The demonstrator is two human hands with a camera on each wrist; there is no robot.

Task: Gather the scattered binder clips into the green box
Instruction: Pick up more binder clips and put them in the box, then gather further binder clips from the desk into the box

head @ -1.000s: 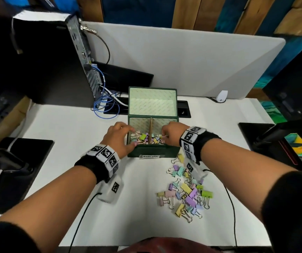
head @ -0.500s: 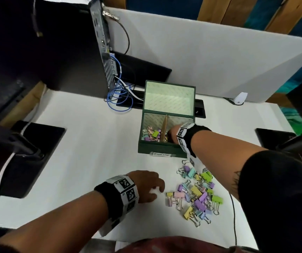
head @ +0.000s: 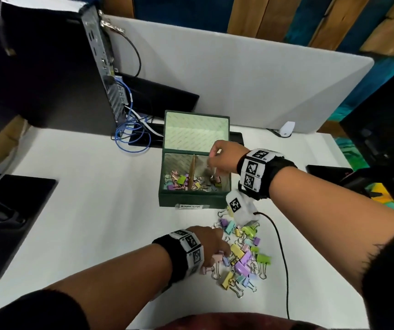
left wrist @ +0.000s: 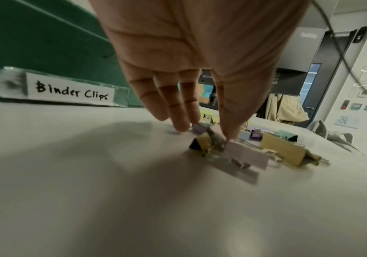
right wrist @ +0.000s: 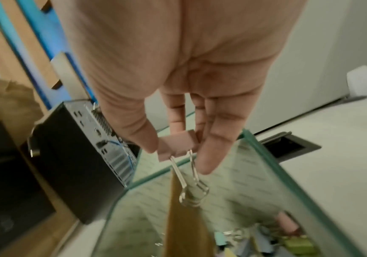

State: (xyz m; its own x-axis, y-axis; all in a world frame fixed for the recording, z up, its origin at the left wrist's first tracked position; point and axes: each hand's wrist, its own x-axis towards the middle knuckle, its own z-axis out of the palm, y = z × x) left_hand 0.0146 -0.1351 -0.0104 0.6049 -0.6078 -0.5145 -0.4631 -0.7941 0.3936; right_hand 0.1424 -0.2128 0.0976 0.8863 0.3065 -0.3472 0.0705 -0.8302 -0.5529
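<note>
Green box (head: 191,201), lid open, brown divider (head: 193,172) splitting it in two; both compartments hold a shallow layer of pastel binder clips. Label (left wrist: 68,89) on front wall reads "Binder Clips". Right hand (head: 222,158) above the right compartment, thumb and fingers pinching a pink clip (right wrist: 177,145), its wire handles hanging down, not yet released. Left hand (head: 211,246) at the near edge of the loose pile (head: 241,256) on the white desk (head: 84,222), thumb and fingertips (left wrist: 181,124) closing on clips there; whether one is firmly held cannot be told. Judged progress: partway, a sizeable pile outstanding just in front of the box
</note>
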